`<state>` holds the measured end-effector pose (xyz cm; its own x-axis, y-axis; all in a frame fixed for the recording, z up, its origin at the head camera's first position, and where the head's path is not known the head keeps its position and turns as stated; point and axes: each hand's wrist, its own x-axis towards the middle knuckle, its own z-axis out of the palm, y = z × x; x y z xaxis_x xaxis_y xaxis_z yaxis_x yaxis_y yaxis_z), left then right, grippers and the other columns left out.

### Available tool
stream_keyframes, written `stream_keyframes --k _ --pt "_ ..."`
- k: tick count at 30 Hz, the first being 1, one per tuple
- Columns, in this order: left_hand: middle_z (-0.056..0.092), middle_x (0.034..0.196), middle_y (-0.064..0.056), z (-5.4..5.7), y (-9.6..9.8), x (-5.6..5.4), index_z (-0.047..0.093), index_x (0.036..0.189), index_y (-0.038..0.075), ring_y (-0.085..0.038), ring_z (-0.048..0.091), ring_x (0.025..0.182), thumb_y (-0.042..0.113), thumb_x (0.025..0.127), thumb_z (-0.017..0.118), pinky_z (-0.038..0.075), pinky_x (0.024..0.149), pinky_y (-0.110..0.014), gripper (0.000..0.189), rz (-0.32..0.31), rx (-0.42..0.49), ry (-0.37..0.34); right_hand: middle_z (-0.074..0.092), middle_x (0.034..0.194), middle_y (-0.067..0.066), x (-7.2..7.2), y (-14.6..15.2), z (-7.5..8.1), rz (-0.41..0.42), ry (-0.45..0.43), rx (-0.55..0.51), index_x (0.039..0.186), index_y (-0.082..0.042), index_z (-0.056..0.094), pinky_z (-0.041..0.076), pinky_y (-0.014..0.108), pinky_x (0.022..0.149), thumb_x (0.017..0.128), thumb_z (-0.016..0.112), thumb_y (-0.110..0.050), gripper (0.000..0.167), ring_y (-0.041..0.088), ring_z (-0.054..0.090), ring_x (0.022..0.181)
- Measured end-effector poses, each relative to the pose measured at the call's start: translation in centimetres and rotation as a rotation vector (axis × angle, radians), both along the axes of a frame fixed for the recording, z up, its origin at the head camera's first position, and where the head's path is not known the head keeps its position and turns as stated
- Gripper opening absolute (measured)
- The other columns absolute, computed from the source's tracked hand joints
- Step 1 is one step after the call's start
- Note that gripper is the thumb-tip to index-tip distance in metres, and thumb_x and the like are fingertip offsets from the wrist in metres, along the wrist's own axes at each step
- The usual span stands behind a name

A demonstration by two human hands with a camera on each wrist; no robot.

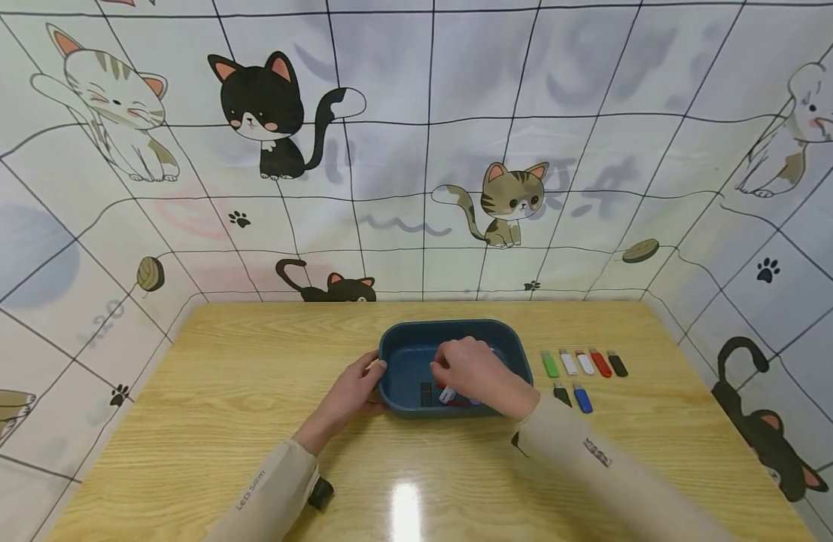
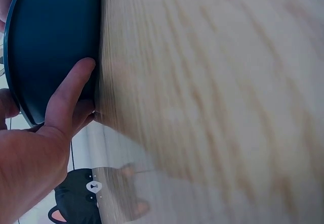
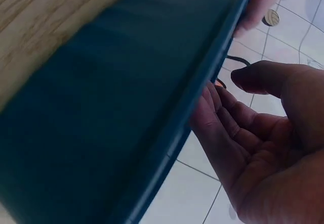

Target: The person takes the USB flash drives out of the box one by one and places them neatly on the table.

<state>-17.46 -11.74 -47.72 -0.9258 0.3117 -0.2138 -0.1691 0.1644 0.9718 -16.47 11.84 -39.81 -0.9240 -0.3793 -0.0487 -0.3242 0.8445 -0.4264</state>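
Note:
A dark blue plastic bin (image 1: 405,369) stands on the table, with several USB flash drives inside. Among them are a black drive (image 1: 426,394) and a white one (image 1: 446,394); others lie partly hidden under the right hand. My left hand (image 1: 354,385) grips the bin's left end, thumb at the rim and fingers against the outer wall (image 2: 61,37). Over the bin, my right hand (image 1: 475,369) reaches down inside. Its thumb (image 3: 258,78) stands apart from the bent fingers (image 3: 238,118), whose tips are partly behind the rim; nothing shows between them.
Right of the bin, USB drives lie in two rows: green (image 1: 550,364), white (image 1: 568,363), white-and-red (image 1: 585,363), red (image 1: 600,363) and black (image 1: 617,364) behind, another black (image 1: 561,394) and a blue (image 1: 582,398) in front. A cat-print cloth (image 1: 389,165) surrounds the wooden table (image 1: 253,361).

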Motion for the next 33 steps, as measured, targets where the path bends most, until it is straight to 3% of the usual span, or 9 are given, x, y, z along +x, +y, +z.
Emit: stream_keyframes --k 8,14,25,33 --pt "0.053 0.144 -0.030 0.1 0.0 0.1 0.037 0.159 0.004 -0.036 0.067 0.114 0.030 0.112 0.048 0.064 0.075 -0.045 0.055 0.005 -0.008 0.007 0.056 0.054 -0.006 -0.3 -1.5 -1.1 0.026 -0.053 0.053 0.075 -0.011 0.073 0.044 0.027 0.049 0.103 0.067 -0.021 0.030 0.009 0.055 0.046" --pt "0.054 0.143 -0.030 0.2 0.0 0.2 0.036 0.158 0.003 -0.035 0.068 0.112 0.029 0.112 0.048 0.064 0.076 -0.045 0.055 0.003 -0.010 0.006 0.045 0.049 -0.003 -0.7 -2.4 -2.1 -0.011 -0.078 0.139 0.060 -0.012 0.059 0.038 0.027 0.047 0.100 0.070 -0.027 0.044 0.013 0.049 0.045" --pt "0.057 0.140 -0.028 0.5 0.0 0.2 0.037 0.158 0.003 -0.036 0.067 0.117 0.030 0.112 0.047 0.064 0.078 -0.045 0.055 -0.022 0.003 0.000 0.043 0.056 -0.002 -1.6 -2.9 -3.1 -0.026 -0.085 0.189 0.063 -0.013 0.058 0.034 0.028 0.049 0.095 0.074 -0.027 0.039 0.015 0.046 0.050" --pt "0.055 0.142 -0.029 0.4 0.0 0.2 0.037 0.158 0.002 -0.035 0.068 0.113 0.031 0.111 0.048 0.064 0.076 -0.044 0.056 -0.006 -0.011 -0.002 0.054 0.064 0.001 -1.6 -3.5 -3.3 -0.008 -0.079 0.187 0.081 -0.008 0.067 0.040 0.030 0.054 0.091 0.081 -0.025 0.024 0.017 0.052 0.057"
